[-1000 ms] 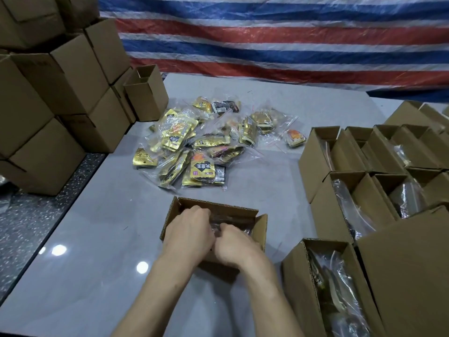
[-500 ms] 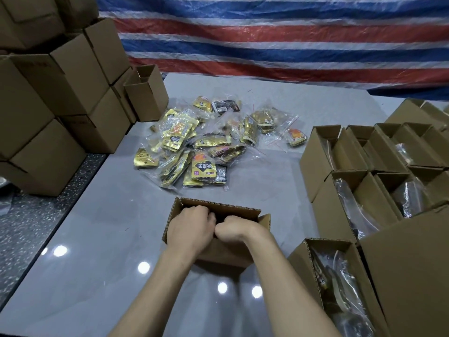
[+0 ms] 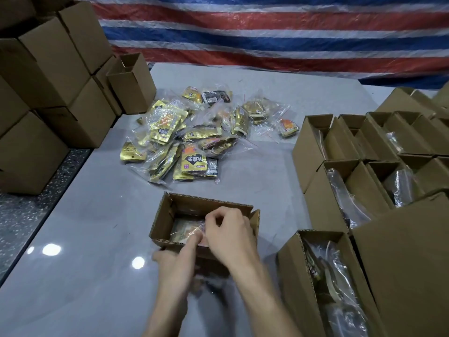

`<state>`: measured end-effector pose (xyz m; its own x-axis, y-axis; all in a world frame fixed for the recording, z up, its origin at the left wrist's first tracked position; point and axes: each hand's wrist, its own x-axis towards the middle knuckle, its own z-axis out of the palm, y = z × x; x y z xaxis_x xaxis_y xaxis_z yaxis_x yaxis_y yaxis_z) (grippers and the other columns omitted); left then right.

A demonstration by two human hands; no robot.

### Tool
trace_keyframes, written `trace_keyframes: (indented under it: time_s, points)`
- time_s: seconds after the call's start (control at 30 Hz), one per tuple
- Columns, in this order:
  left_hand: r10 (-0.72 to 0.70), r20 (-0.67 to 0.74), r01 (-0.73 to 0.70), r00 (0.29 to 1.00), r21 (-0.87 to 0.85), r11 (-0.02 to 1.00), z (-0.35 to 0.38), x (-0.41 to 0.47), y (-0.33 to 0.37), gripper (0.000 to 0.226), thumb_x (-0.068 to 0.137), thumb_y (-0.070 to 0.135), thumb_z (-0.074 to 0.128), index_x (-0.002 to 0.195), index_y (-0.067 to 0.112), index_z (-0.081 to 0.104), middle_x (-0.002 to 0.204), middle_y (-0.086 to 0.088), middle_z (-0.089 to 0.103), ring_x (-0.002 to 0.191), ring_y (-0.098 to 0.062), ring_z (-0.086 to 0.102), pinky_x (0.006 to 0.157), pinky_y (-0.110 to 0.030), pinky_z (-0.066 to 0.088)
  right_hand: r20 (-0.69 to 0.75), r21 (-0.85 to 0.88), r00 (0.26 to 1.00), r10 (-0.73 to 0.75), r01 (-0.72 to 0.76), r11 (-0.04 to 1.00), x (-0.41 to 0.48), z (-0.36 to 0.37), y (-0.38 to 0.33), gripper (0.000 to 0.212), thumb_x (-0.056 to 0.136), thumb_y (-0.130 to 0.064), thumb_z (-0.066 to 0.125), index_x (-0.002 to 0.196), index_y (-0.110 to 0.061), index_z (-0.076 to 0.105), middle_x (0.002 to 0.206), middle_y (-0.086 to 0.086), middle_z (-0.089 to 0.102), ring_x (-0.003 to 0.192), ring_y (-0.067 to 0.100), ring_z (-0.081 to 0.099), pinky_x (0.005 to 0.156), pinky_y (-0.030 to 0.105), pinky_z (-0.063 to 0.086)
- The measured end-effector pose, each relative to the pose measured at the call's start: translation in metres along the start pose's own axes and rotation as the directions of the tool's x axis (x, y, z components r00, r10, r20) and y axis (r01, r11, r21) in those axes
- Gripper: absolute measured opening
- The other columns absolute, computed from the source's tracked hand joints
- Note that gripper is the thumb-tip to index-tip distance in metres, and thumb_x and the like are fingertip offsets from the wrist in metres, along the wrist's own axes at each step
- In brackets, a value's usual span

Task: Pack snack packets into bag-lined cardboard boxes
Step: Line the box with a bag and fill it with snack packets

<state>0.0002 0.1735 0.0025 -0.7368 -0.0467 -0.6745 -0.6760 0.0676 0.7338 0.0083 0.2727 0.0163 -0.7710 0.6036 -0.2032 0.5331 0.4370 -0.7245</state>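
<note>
Cardboard box (image 3: 209, 205) sits open-topped, long axis left-right; fingers of right hand (image 3: 230, 237) pinch its bag (image 3: 184, 231); left hand (image 3: 175, 266) blurred, grip unclear.

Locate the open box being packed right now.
Head view, lower centre: the open box stands on the grey table, right hand pinching its clear bag, left hand at its near wall; snack packet pile beyond, bag-lined boxes to its right.

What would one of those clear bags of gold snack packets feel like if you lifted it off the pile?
Probably floppy: the clear bags sag and crumple around their packets. Likely slippery too, since their film and the table both shine. Fairly light, I'd guess, as the packets look thin and flat.
</note>
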Motion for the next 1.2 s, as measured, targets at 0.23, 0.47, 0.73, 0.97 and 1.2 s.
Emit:
trace_keyframes:
  time_s: [0.23,0.47,0.73,0.97,1.2]
  points:
    - [0.056,0.162,-0.054,0.985,-0.016,0.998,0.017,0.039,0.026,0.024,0.084,0.003,0.05,0.103,-0.007,0.06,0.077,-0.021,0.071,0.069,-0.041,0.071,0.048,-0.041,0.057,-0.477,0.389,0.85,-0.225,0.433,0.813,-0.065,0.01,0.03,0.009,0.092,-0.029,0.058,0.091,-0.031,0.067,0.081,-0.01,0.064,0.071,0.013,0.061,0.064,0.019,0.047]
    - [0.097,0.263,-0.149,0.96,0.187,0.971,0.056,0.058,0.06,0.008,0.089,0.023,0.06,0.094,0.017,0.057,0.091,-0.002,0.057,0.074,-0.048,0.071,0.046,-0.036,0.056,-0.374,0.514,0.926,-0.055,0.256,0.818,-0.097,0.041,0.082,0.01,0.08,-0.037,0.062,0.08,-0.035,0.072,0.059,-0.014,0.059,0.05,-0.002,0.049,0.052,0.012,0.04]
    - [0.072,0.414,-0.238,0.908,0.367,0.899,0.108,0.06,0.076,0.032,0.082,0.038,0.067,0.107,0.018,0.063,0.098,0.009,0.051,0.055,-0.038,0.066,0.043,-0.031,0.054,-0.024,0.507,0.998,0.05,-0.031,0.862,-0.097,0.033,0.121,0.014,0.083,-0.028,0.068,0.074,-0.038,0.072,0.063,0.011,0.067,0.052,0.011,0.053,0.056,0.021,0.044]
    - [0.028,0.532,-0.278,0.846,0.397,0.875,0.152,0.05,0.073,0.03,0.083,0.039,0.068,0.103,0.017,0.064,0.093,0.001,0.053,0.067,-0.034,0.062,0.045,-0.035,0.058,0.05,0.501,0.998,0.038,-0.058,0.863,-0.09,0.016,0.131,0.039,0.088,-0.007,0.068,0.067,-0.04,0.068,0.065,0.018,0.063,0.053,0.011,0.051,0.057,0.022,0.042]
    - [-0.015,0.591,-0.276,0.807,0.399,0.874,0.183,0.048,0.067,0.042,0.082,0.045,0.065,0.114,0.018,0.063,0.103,-0.002,0.057,0.072,-0.032,0.061,0.05,-0.033,0.057,0.08,0.44,0.996,0.046,-0.077,0.894,-0.088,0.012,0.135,0.03,0.086,0.001,0.06,0.072,-0.023,0.071,0.058,0.006,0.066,0.053,0.015,0.054,0.057,0.023,0.043]
